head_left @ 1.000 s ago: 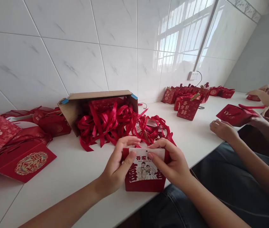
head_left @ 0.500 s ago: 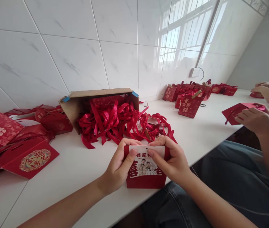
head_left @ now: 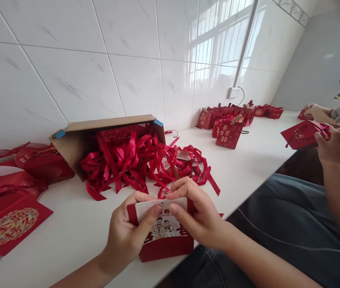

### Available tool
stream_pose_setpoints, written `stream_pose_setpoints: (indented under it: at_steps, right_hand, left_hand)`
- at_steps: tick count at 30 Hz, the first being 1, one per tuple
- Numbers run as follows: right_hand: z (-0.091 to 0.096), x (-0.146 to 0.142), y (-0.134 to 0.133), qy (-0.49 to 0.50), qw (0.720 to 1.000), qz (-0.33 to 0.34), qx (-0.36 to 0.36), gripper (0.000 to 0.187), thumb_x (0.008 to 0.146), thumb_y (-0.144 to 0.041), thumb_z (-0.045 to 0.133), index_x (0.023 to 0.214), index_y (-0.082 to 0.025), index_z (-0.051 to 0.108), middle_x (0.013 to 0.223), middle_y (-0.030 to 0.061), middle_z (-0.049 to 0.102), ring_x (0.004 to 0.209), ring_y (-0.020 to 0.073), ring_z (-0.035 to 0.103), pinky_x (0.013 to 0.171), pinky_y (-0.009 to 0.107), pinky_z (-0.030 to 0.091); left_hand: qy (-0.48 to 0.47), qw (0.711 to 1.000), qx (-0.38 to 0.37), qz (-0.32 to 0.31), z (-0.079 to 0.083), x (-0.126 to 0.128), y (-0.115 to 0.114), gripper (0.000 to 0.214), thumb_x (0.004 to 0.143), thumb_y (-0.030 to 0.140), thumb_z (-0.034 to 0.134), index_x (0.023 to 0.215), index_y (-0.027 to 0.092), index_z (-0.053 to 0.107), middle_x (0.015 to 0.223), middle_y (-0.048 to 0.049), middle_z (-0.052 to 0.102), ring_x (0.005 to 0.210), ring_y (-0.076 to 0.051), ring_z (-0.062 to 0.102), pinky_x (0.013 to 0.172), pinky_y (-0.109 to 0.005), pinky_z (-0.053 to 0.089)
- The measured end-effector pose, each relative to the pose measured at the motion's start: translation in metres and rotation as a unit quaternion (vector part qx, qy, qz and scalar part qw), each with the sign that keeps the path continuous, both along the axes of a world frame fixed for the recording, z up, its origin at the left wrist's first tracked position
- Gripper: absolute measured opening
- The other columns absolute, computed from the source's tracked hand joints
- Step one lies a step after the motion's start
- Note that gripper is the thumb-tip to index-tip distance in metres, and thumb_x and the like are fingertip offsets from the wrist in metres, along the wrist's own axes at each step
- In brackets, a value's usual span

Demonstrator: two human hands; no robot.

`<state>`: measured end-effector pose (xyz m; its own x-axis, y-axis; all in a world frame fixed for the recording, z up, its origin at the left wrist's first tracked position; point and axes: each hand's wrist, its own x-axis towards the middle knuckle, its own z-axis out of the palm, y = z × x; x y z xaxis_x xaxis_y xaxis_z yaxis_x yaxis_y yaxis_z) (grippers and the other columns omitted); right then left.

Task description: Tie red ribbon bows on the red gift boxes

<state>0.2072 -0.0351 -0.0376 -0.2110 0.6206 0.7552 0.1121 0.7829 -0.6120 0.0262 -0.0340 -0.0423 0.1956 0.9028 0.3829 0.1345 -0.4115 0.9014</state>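
Between my hands is a red gift box (head_left: pixel 170 250) with a white printed card (head_left: pixel 164 226) on its front, showing a couple in wedding clothes. My left hand (head_left: pixel 131 224) grips the box's upper left, thumb pressed on the card and fingers behind the top edge. On the other side my right hand (head_left: pixel 195 214) pinches the top right, its thumb on the card near a small hole. Both hands are closed on it, and the thumb tips almost meet. Just beyond lies a heap of red ribbons (head_left: pixel 146 160), spilling from a cardboard box (head_left: pixel 110 122) on its side.
Red gift boxes (head_left: pixel 15 228) crowd the white table (head_left: pixel 68 224) at left. Several more stand near the wall at right, with one box (head_left: pixel 229 135) in front. A co-worker's hands (head_left: pixel 336 146) hold a red box (head_left: pixel 302 136); another person sits farther back.
My view has turned right, so most things sit farther left in the picture. The gift box has tilted slightly in my hands. The co-worker has raised a hand at the red box.
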Motion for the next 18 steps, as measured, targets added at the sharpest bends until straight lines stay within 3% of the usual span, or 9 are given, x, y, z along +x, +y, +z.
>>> stream_pose_setpoints:
  at_steps: [2,3,4,5,6,11,14,18]
  right_hand:
    - [0.002,0.016,0.017,-0.006,0.999,-0.046,-0.027,0.023,0.096,-0.028,0.037,0.093,-0.019,0.058,0.099,0.0074,0.06,0.094,0.0158,0.059,0.081,0.03,0.049]
    - [0.002,0.027,0.03,0.003,0.993,-0.108,-0.049,0.035,0.099,-0.029,0.024,0.09,-0.019,0.057,0.098,0.0075,0.061,0.094,0.0159,0.06,0.08,0.03,0.049]
    - [0.001,0.04,0.047,-0.014,0.975,-0.2,-0.093,0.041,0.1,-0.029,0.016,0.092,-0.018,0.055,0.098,0.0077,0.062,0.094,0.0155,0.06,0.08,0.03,0.05]
    - [0.0,0.053,0.065,-0.076,0.94,-0.301,-0.141,0.044,0.1,-0.028,0.012,0.096,-0.018,0.055,0.099,0.0073,0.063,0.094,0.0148,0.061,0.08,0.029,0.05]
    - [-0.003,0.066,0.084,-0.107,0.922,-0.331,-0.168,0.043,0.1,-0.027,0.013,0.1,-0.017,0.055,0.102,0.009,0.063,0.094,0.0166,0.061,0.079,0.03,0.05]
    - [-0.026,0.113,0.158,-0.275,0.876,-0.322,-0.23,0.019,0.094,-0.026,0.047,0.099,-0.015,0.061,0.106,0.0089,0.063,0.093,0.0178,0.061,0.081,0.034,0.051]
    - [-0.039,0.122,0.178,-0.381,0.846,-0.28,-0.245,0.024,0.091,-0.031,0.055,0.109,-0.016,0.059,0.112,0.0071,0.061,0.096,0.0178,0.06,0.083,0.038,0.052]
    - [-0.047,0.127,0.192,-0.476,0.808,-0.241,-0.251,0.028,0.091,-0.031,0.054,0.114,-0.016,0.057,0.114,0.0077,0.06,0.095,0.018,0.061,0.081,0.038,0.053]
  left_hand:
    - [0.001,1.0,0.001,0.008,0.0,0.0,0.001,0.017,0.082,0.034,0.064,0.076,0.018,0.058,0.058,0.0012,0.063,0.052,-0.014,0.06,0.047,-0.019,0.05]
    - [-0.002,1.0,0.004,0.017,0.001,0.0,0.001,0.018,0.081,0.034,0.064,0.075,0.018,0.058,0.061,0.0007,0.064,0.052,-0.013,0.061,0.046,-0.018,0.05]
    - [-0.005,1.0,0.007,0.028,0.001,0.001,0.001,0.018,0.081,0.034,0.065,0.075,0.019,0.059,0.065,0.0003,0.066,0.053,-0.013,0.061,0.047,-0.018,0.051]
    - [-0.007,0.999,0.011,0.036,0.002,0.002,0.0,0.018,0.08,0.035,0.066,0.075,0.019,0.059,0.068,0.0,0.067,0.053,-0.012,0.062,0.048,-0.017,0.051]
    - [-0.007,0.999,0.013,0.04,0.002,0.003,0.0,0.018,0.079,0.035,0.067,0.075,0.019,0.06,0.069,0.0,0.068,0.054,-0.012,0.062,0.048,-0.016,0.051]
    - [-0.035,0.996,-0.037,0.075,-0.001,0.004,-0.003,0.024,0.076,0.042,0.069,0.076,0.02,0.06,0.062,0.0014,0.066,0.053,-0.013,0.061,0.048,-0.016,0.05]
    - [-0.04,0.996,-0.045,0.064,-0.001,0.006,-0.004,0.022,0.075,0.041,0.07,0.075,0.021,0.061,0.059,0.0023,0.064,0.05,-0.012,0.058,0.048,-0.016,0.05]
    - [-0.059,0.994,-0.057,0.069,0.003,0.01,-0.006,0.024,0.073,0.042,0.072,0.072,0.021,0.061,0.072,-0.0002,0.068,0.062,-0.015,0.063,0.054,-0.019,0.053]
